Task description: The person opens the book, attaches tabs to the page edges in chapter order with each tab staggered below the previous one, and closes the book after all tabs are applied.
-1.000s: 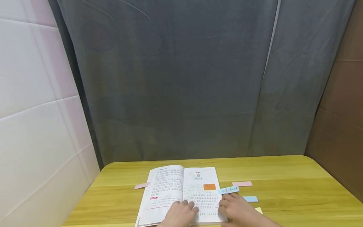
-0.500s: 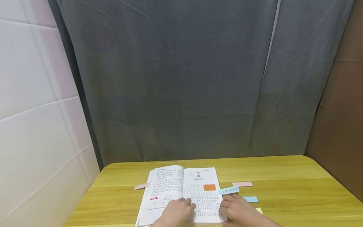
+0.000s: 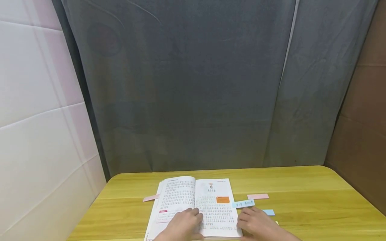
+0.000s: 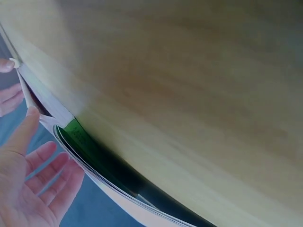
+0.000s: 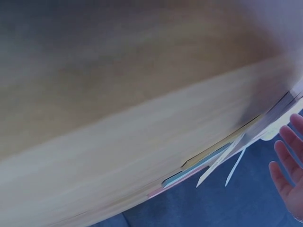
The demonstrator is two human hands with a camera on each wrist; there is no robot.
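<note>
A grey curtain (image 3: 193, 87) fills the upper part of the head view, with a white padded wall (image 3: 39, 110) at the left edge and brown board (image 3: 365, 127) at the right. Along the bottom runs a yellow wooden worktop (image 3: 316, 204), and an open book (image 3: 193, 204) lies flat on it at the lower middle of the frame.

The left hand (image 3: 182, 226) rests on the lower part of the book near the fold, fingers fairly straight and spread, pressing the pages down; in the left wrist view the left hand (image 4: 28, 179) is open, with its fingertips against the page edges. The right hand (image 3: 256, 224) lies at the book's lower right edge, fingers loosely extended, gripping nothing that can be seen. Just above its fingertips a light blue paper strip (image 3: 244, 203) with writing on it sticks out from the right page edge. A pink strip (image 3: 257, 196) lies further up and to the right, a second blue strip (image 3: 268, 212) just right of the hand, and another pink strip (image 3: 150, 197) pokes out at the book's left side.

To do this step well, I judge that the left hand should keep the pages flat so the book does not spring shut, while the right fingertips smooth the written strip onto the page edge, leaving the lettered end clear of the page and square to it. The loose strips nearby could be brushed away by a careless wrist.
</note>
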